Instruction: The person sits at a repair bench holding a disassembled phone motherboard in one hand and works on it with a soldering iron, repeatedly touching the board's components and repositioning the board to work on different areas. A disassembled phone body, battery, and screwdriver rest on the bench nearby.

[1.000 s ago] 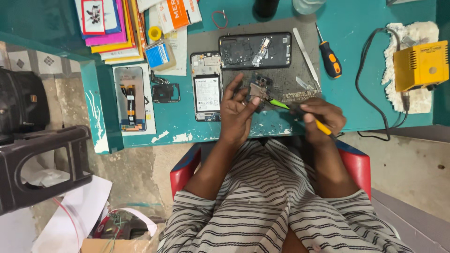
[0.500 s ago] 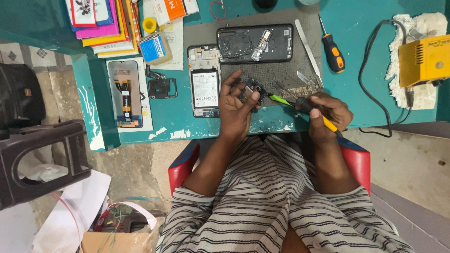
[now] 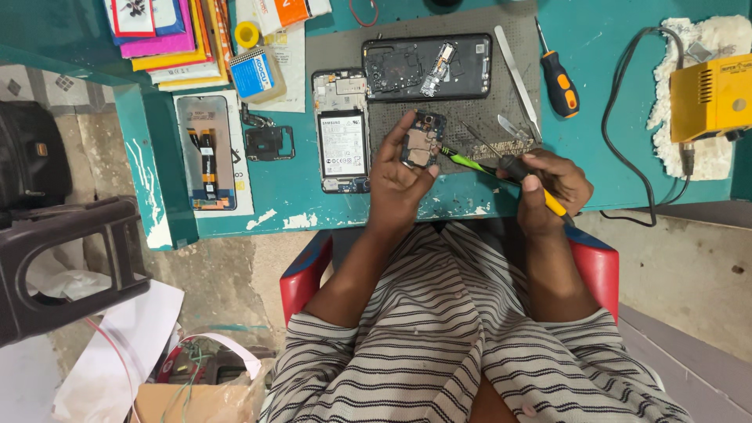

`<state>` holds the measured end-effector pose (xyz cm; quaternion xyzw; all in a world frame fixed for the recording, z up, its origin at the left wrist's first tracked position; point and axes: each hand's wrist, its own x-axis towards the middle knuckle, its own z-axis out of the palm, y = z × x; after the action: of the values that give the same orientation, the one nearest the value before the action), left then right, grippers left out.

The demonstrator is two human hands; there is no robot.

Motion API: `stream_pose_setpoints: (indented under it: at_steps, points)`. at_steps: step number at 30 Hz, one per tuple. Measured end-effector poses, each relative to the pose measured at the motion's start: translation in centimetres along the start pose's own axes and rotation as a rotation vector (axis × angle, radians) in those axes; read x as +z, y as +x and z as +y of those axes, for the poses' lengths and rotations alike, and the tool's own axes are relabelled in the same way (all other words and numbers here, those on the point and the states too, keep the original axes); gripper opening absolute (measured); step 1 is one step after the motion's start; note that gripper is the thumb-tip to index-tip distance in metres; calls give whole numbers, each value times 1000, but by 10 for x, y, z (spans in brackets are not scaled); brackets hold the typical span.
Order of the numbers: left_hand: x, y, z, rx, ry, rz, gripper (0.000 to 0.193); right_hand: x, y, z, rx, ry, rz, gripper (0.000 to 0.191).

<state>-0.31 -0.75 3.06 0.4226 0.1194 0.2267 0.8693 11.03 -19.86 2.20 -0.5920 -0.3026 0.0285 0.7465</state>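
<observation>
Since a moment ago we lift the circuit board (image 3: 424,138) upright in our left hand (image 3: 399,176); our right hand (image 3: 544,182) grips a green-yellow tool (image 3: 478,164) touching it, blue box (image 3: 254,74) far left.

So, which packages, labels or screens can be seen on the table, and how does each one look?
Small box: upper left, blue and white, tilted.
Flat packs: top left stack, pink, yellow, white.
Battery label: white rectangle in the opened phone, centre.
Display panel: left, face down, orange flex cables.
</observation>
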Motion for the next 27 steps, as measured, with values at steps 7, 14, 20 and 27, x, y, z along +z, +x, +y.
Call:
stream_pose_setpoints:
  at_steps: [7, 14, 20, 27]
  points:
    - [6, 1, 15, -72, 41, 27, 81, 0, 1, -2, 8, -7, 11, 30]
    - [11, 1, 16, -51, 107, 125, 60, 0, 3, -1, -13, 1, 3, 31]
    - [2, -2, 13, -77, 61, 145, 47, 0, 1, -2, -2, 2, 5, 30]
    - [2, -3, 14, -85, 110, 162, 34, 2, 2, -5, -10, -22, 2, 31]
